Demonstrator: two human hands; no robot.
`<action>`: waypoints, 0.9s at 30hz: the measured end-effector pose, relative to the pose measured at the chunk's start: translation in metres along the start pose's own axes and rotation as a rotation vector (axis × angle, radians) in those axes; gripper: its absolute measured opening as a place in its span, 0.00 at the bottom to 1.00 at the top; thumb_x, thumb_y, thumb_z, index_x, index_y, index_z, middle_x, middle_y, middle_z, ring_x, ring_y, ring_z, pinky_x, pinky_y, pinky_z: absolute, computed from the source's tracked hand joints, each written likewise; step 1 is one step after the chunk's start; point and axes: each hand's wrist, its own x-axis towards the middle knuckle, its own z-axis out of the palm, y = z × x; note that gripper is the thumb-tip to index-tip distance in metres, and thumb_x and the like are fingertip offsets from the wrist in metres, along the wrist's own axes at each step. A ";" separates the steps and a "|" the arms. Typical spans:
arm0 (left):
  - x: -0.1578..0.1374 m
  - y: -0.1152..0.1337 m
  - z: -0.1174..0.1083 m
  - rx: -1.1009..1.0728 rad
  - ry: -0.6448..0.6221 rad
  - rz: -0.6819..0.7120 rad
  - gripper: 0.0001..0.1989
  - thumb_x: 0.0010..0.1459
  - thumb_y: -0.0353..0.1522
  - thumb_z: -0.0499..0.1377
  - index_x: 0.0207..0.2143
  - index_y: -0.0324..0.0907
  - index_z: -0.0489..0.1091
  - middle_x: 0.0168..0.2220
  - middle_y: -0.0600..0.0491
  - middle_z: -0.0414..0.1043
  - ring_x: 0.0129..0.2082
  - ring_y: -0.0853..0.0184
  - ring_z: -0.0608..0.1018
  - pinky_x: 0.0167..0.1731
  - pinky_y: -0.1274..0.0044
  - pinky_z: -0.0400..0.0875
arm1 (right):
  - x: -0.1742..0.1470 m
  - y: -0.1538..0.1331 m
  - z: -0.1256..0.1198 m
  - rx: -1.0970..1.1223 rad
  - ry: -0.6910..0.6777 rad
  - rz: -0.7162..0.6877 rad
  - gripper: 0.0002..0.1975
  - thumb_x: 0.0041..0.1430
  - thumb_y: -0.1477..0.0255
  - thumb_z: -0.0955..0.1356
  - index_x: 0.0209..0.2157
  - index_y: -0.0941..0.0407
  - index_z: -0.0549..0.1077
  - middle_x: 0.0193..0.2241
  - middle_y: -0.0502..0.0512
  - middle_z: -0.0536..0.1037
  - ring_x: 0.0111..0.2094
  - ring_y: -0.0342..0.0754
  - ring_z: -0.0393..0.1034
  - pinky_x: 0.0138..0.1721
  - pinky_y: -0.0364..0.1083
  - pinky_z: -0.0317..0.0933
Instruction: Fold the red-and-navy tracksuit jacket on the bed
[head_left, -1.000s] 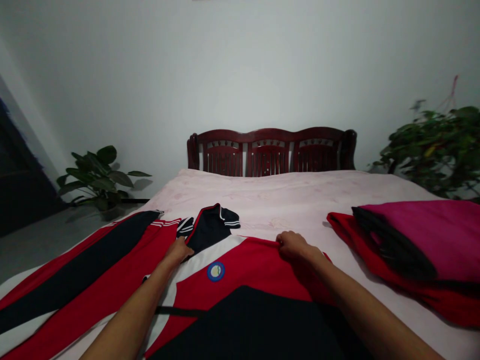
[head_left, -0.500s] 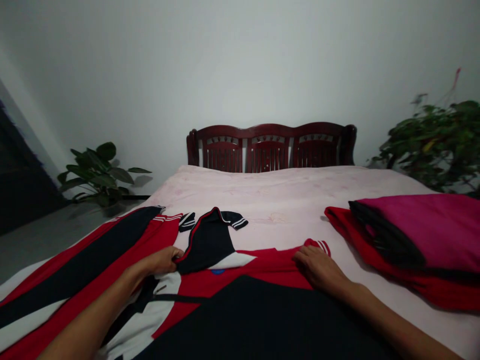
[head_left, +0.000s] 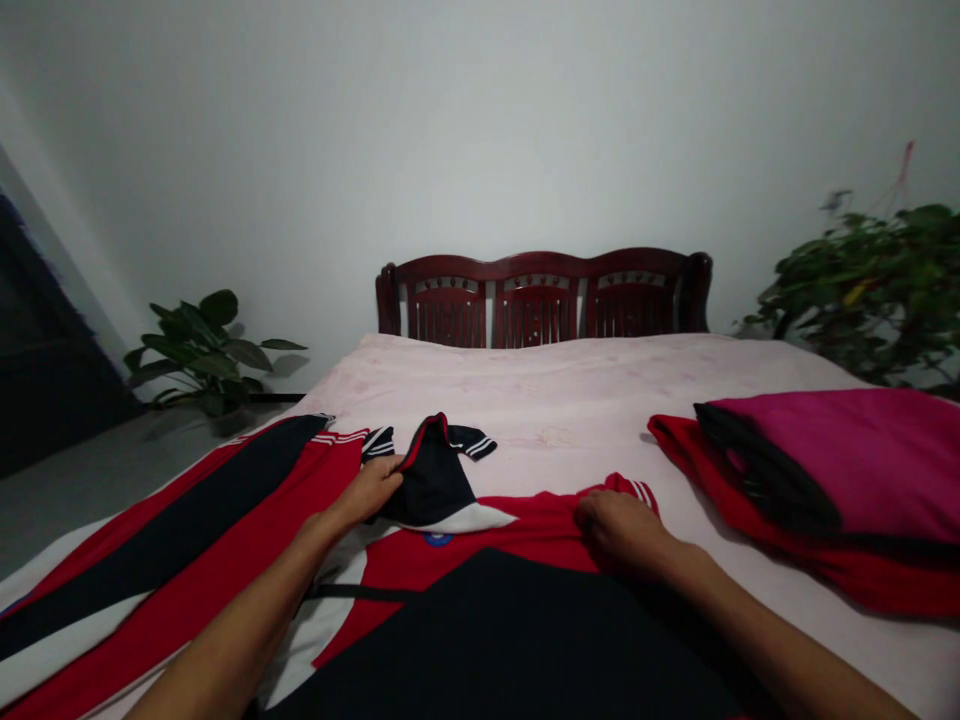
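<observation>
A red, navy and white jacket (head_left: 442, 490) lies in front of me on the bed, its collar end away from me. My left hand (head_left: 375, 487) pinches the red-trimmed edge of the navy part and lifts it slightly. On the right, my right hand (head_left: 619, 525) has its fingers curled on the red sleeve (head_left: 551, 508), close to the white-striped cuff (head_left: 643, 492). A blue round badge (head_left: 437, 540) shows on the red cloth. Dark cloth (head_left: 517, 640) at the bottom centre covers the lower part of the jacket.
Red, navy and white striped clothing (head_left: 187, 525) is laid out along the left. To the right sits a folded pile with a magenta garment (head_left: 862, 460) over a red one (head_left: 892, 590). Beyond the pink bedspread (head_left: 555, 385) stands a wooden headboard (head_left: 534, 300). Plants (head_left: 206, 345) flank the bed.
My left hand has moved right and away from me, bringing the navy edge along and showing more of the badge. My right hand has shifted slightly left, its fingers more curled.
</observation>
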 end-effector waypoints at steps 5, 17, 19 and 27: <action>-0.047 0.002 0.007 0.013 -0.399 0.210 0.15 0.40 0.24 0.49 0.27 0.44 0.72 0.31 0.58 0.75 0.35 0.65 0.75 0.41 0.78 0.67 | 0.025 -0.026 -0.006 0.136 0.121 -0.013 0.18 0.56 0.78 0.60 0.44 0.56 0.74 0.45 0.59 0.77 0.42 0.50 0.72 0.40 0.45 0.60; -0.094 0.002 0.003 0.136 -0.420 0.035 0.14 0.59 0.43 0.54 0.37 0.43 0.71 0.39 0.54 0.71 0.39 0.63 0.72 0.40 0.75 0.63 | 0.125 -0.105 0.027 0.114 0.118 -0.059 0.27 0.59 0.77 0.61 0.60 0.54 0.63 0.56 0.61 0.68 0.53 0.51 0.66 0.49 0.46 0.60; -0.098 0.003 0.000 0.098 -0.417 0.001 0.17 0.61 0.45 0.51 0.38 0.43 0.71 0.40 0.53 0.70 0.40 0.63 0.72 0.41 0.75 0.63 | 0.138 -0.111 0.031 0.083 0.111 -0.062 0.26 0.60 0.78 0.61 0.60 0.53 0.64 0.57 0.61 0.68 0.54 0.51 0.66 0.48 0.47 0.61; -0.106 -0.001 -0.009 -0.039 -0.429 -0.038 0.17 0.62 0.45 0.51 0.37 0.43 0.72 0.39 0.53 0.70 0.39 0.64 0.71 0.41 0.76 0.63 | 0.175 -0.117 0.039 -0.052 0.134 0.011 0.16 0.65 0.66 0.65 0.50 0.58 0.71 0.50 0.60 0.73 0.49 0.52 0.69 0.49 0.55 0.66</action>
